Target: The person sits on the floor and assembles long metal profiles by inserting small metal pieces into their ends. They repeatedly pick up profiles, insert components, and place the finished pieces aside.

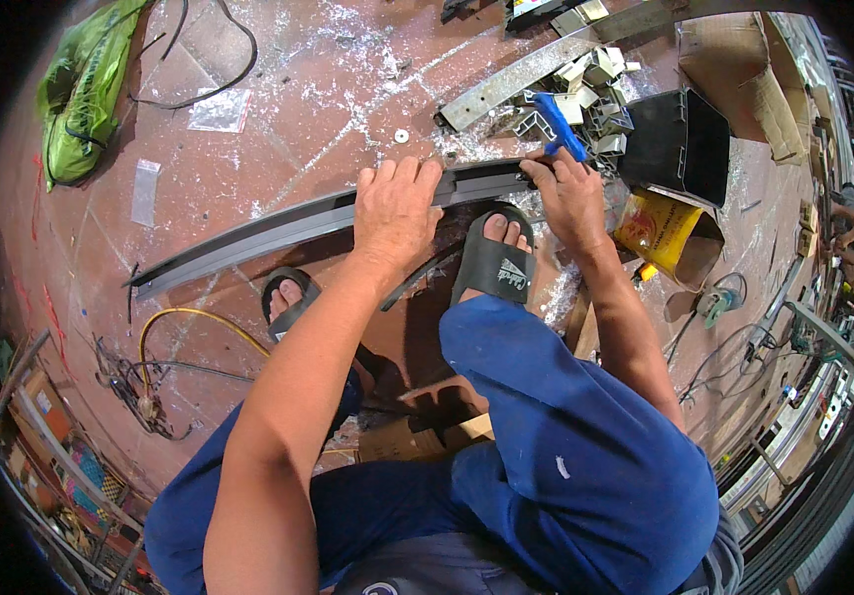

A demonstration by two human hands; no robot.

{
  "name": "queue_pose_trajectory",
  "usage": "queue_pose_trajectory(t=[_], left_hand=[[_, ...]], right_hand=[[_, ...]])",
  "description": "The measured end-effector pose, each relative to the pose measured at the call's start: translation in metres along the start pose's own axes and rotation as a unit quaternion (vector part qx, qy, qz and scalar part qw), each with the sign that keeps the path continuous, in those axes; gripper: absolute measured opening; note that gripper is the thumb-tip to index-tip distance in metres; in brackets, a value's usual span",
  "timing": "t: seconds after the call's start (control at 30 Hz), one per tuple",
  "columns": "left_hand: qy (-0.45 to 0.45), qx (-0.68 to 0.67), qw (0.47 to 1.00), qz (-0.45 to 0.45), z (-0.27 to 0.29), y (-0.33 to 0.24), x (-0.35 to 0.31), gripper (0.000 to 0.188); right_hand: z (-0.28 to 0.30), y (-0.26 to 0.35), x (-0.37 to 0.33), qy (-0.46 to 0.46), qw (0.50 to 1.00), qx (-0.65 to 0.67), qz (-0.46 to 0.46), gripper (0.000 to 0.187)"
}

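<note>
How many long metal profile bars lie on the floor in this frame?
2. The dark profile bar lies under the left hand and right hand; a lighter bar lies beyond. Others may be hidden.

- Left of the left hand (396, 210), the long grey metal profile (278, 230) runs across bare reddish floor (278, 109); only a small washer (402, 135) and a flat plastic sachet (221, 109) lie beyond it.
- Just beyond the right hand (570, 198), a heap of short aluminium offcuts (595, 99) and a flat metal bar (516, 81) crowd the way.
- To its right, a black box (680, 144) and a yellow carton (660, 233) stand near.
- On the near side, two sandalled feet (491, 260) sit against the profile.
</note>
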State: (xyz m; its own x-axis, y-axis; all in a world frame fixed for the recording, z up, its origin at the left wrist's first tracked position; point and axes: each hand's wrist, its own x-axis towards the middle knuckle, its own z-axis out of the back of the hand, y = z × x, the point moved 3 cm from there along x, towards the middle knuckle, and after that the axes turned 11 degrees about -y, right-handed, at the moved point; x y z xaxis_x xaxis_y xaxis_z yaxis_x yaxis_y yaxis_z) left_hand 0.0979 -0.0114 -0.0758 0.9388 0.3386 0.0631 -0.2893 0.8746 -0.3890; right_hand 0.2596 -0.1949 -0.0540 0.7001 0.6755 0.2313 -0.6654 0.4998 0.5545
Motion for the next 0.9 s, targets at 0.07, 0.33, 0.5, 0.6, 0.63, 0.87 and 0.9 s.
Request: queue_pose_trajectory(t=[0.07,0.33,0.5,0.6,0.63,0.87,0.9], left_hand=[[-0.007,-0.002,1.000,-0.004,0.001,0.000,0.001,0.059],[-0.023,-0.019,1.000,-0.006,-0.001,0.000,-0.001,0.061],[-0.020,0.000,1.000,-0.010,-0.005,0.002,0.000,0.062],[-0.007,0.020,1.000,-0.004,-0.006,0.002,0.000,0.062],[-0.004,0.021,1.000,0.000,-0.007,0.002,0.001,0.062],[-0.033,-0.038,0.999,0.003,-0.005,0.004,0.000,0.065],[-0.029,-0.036,0.999,0.005,-0.006,0.005,-0.001,0.065]], right_hand=[[-0.001,-0.003,-0.004,0.002,0.998,-0.062,0.014,0.017],[0.009,-0.014,-0.003,-0.004,0.979,0.105,-0.176,0.057],[0.075,0.007,0.048,0.031,0.985,-0.108,0.129,0.088],[0.089,0.027,0.082,0.122,0.895,-0.231,0.361,0.066],[0.089,0.031,0.089,0.157,0.883,-0.237,0.372,0.059],[0.083,0.049,0.105,0.158,0.943,-0.109,0.270,0.030],[0.079,0.049,0.106,0.201,0.970,-0.051,0.129,0.029]])
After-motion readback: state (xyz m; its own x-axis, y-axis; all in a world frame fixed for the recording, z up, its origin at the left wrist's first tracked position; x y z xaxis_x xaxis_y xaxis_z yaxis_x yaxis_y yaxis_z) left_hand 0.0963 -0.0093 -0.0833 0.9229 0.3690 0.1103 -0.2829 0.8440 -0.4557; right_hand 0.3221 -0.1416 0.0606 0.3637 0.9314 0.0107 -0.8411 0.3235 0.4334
